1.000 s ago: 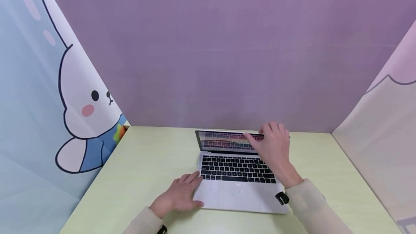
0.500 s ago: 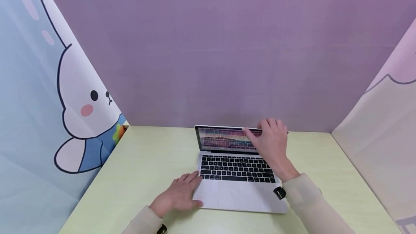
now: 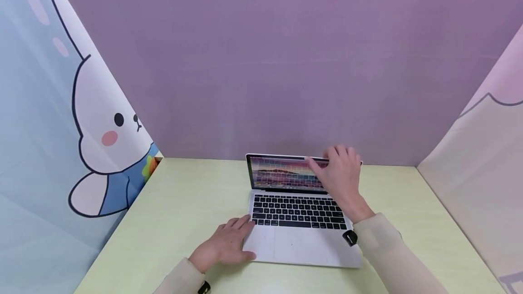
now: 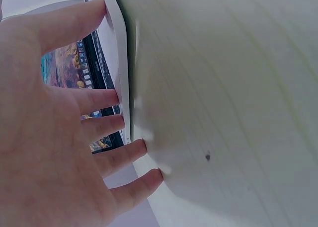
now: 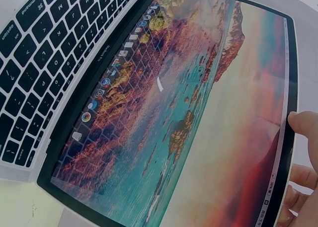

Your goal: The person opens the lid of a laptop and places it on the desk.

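A silver laptop (image 3: 300,246) sits on the table with its lid raised, keyboard (image 3: 298,212) facing me. Its lit screen (image 3: 282,173) shows a coastal picture with icons along the bottom. My right hand (image 3: 342,180) pinches the lid's top edge near the right corner; in the right wrist view the thumb (image 5: 302,122) lies on the front bezel and the other fingers are behind. My left hand (image 3: 229,243) rests against the left edge of the laptop base, fingers extended and spread. In the left wrist view two of its fingertips reach past the base onto the tabletop.
The pale yellow-green table (image 3: 184,185) ends at a purple cloth (image 3: 261,67) behind the laptop. On the left hangs a blue cloth (image 3: 32,149) with a cartoon rabbit, on the right a pink and white one (image 3: 482,162). A black strap (image 3: 350,238) is on my right wrist.
The lid has tilted further back and up, with my right hand rising slightly along with it. More of the screen shows. My left hand has stayed in place.
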Demonstrator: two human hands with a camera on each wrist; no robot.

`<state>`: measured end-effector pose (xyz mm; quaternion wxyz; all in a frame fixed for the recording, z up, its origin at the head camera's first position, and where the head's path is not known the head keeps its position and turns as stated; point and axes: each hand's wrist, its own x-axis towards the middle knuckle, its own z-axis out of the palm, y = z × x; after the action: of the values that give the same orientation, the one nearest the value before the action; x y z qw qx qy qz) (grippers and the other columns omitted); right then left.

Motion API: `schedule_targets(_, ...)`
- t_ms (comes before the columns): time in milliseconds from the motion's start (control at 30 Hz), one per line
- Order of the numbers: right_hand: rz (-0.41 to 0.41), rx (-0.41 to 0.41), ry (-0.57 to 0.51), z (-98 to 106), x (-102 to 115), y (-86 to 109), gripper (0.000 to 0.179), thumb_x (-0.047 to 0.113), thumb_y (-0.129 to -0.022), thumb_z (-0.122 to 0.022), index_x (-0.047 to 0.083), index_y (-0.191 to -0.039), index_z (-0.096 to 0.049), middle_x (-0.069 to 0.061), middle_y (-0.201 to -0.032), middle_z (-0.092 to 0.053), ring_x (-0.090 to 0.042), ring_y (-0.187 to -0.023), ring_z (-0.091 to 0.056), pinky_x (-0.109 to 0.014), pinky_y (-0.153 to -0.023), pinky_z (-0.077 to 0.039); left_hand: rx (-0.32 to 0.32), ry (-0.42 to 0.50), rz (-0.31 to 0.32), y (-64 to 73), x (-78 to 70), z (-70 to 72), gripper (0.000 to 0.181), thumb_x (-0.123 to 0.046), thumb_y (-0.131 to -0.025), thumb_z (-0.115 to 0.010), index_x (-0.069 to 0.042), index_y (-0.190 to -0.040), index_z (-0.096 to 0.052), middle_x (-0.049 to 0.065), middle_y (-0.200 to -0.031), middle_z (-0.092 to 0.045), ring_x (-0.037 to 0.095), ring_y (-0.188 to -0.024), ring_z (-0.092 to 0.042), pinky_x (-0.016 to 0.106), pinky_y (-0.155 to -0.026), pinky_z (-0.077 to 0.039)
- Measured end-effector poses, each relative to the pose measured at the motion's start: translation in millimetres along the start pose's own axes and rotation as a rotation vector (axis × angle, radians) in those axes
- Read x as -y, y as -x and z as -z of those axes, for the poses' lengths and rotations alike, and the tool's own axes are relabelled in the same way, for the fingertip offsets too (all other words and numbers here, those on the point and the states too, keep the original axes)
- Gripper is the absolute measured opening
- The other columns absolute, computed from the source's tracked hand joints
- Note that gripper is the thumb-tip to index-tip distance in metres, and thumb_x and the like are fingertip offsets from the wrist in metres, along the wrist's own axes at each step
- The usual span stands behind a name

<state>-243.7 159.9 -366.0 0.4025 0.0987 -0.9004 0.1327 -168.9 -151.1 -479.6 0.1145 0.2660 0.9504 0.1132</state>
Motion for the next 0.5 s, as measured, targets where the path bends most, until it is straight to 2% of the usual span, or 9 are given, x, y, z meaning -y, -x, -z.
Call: schedule_targets(500, -0.039, 0.028, 0.026, -6.3, -0.8, -8.7, 0.049, 0.05, -0.083, -0.081, 0.005, -0.083, -0.061, -0.012, -0.087, -0.059, -0.035, -0.082, -0.045, -0.048, -0.071, -0.036, 0.013, -0.007, 0.014, -2.9, 0.9, -2.1, 0.087, -0.059, -0.087, -0.069, -0.008, -0.153, -0.044, 0.014, -0.161, -0.036, 0.038, -0.142, -0.039, 0.062, -0.108, -0.038)
